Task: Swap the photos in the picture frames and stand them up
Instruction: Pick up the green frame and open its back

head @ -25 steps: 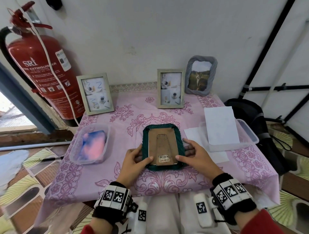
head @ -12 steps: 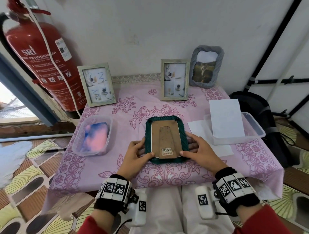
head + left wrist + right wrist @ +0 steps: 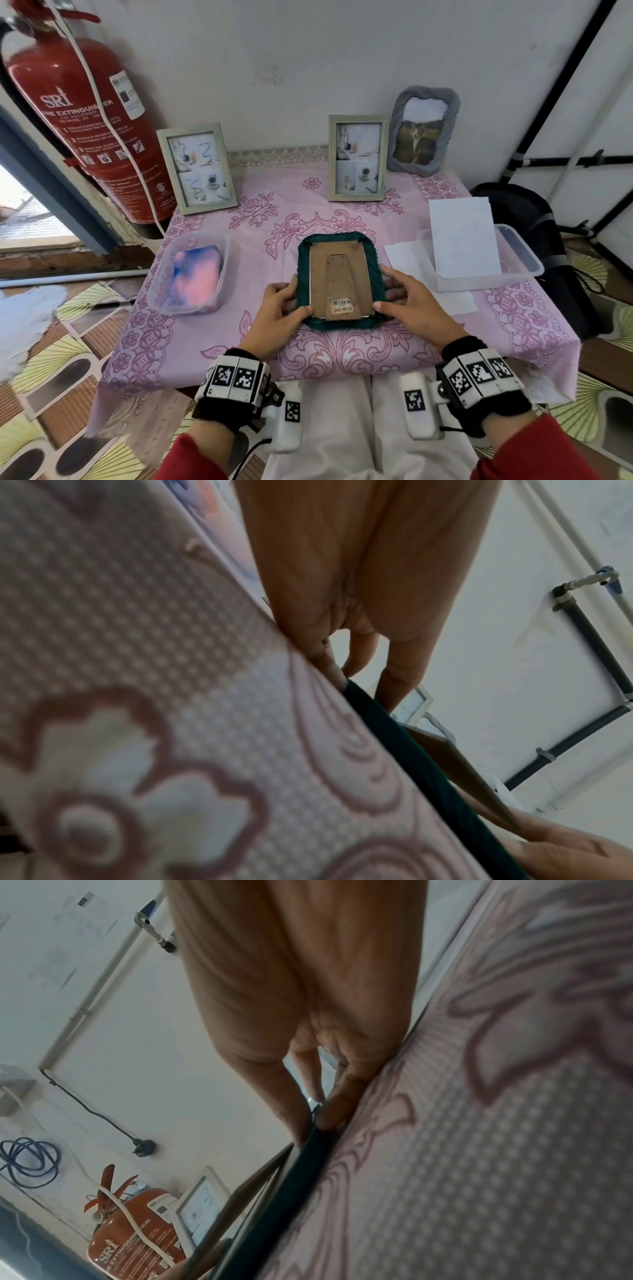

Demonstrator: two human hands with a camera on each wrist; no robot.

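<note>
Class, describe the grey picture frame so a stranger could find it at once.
Start at the pink tablecloth and look to its far right corner by the wall. The grey frame stands there, beside a pale straight-edged frame; only it has a wavy grey border.

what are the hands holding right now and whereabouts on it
Both hold the green frame, lying face down on the tablecloth. The left hand has its grip on the left edge near the bottom corner, the right hand on the right edge.
</note>
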